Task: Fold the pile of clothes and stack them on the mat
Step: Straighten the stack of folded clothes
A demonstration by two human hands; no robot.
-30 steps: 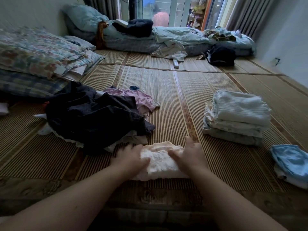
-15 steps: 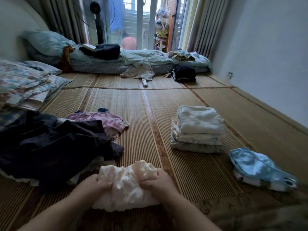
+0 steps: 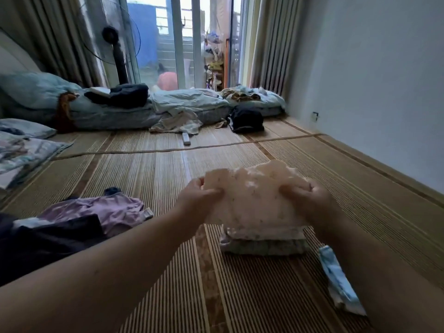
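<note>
While both hands grip it, a folded pale peach garment of soft crinkled fabric (image 3: 254, 195) is held just above a small stack of folded pale clothes (image 3: 263, 241) on the striped woven straw mat (image 3: 149, 169). The left hand (image 3: 197, 197) pinches the garment's left edge, fingers curled closed on the cloth. The right hand (image 3: 310, 200) clasps its right edge the same way. To the left lies an unfolded pile: a crumpled lilac top (image 3: 105, 210) and a dark navy garment (image 3: 48, 243). A folded light blue cloth (image 3: 336, 280) lies on the mat near the stack, right of it, beside the right forearm.
</note>
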